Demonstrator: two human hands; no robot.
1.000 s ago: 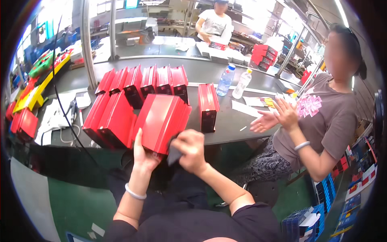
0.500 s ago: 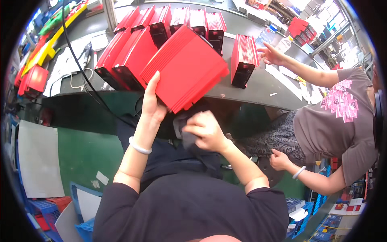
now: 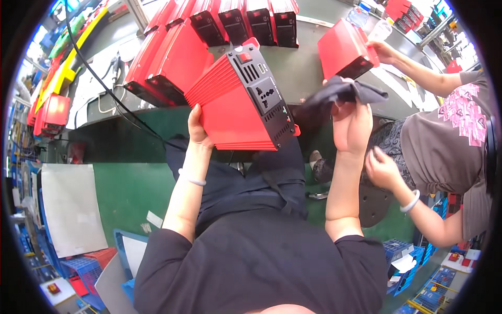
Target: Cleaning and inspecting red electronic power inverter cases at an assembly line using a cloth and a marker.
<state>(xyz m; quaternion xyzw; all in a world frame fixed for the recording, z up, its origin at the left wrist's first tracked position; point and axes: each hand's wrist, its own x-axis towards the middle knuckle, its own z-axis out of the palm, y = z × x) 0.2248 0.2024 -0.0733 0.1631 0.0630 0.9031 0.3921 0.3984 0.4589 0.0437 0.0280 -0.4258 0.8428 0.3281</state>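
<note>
"Where is the inverter?"

"The red power inverter (image 3: pixel 227 118) is tilted in front of the counter (image 3: pixel 306 65), above the person's lap (image 3: pixel 230 191). Its black end panel (image 3: pixel 267 112), with switch, socket and vent slots, faces up and to the right."

"What holds it?"

"Only the left hand (image 3: pixel 199 128), gripping the finned case at its lower left, thumb on the near face. The fingers underneath are hidden, so I can't judge how firmly."

"And the right hand (image 3: pixel 351 125)?"

"Palm up beside the panel, closed on a dark grey cloth (image 3: pixel 361 92) with a blurred loose end."

"What could go wrong?"

"A slip, I'd say: the one-sided grip could let the case twist and drop onto the lap or the green floor (image 3: pixel 125 191). That loose cloth could also snag a panel corner. Turned carelessly, the case could scrape the upright inverters (image 3: pixel 180 63) behind it, or knock the second red inverter (image 3: pixel 342 47) that a co-worker (image 3: pixel 429 118) grips to the right."
</note>
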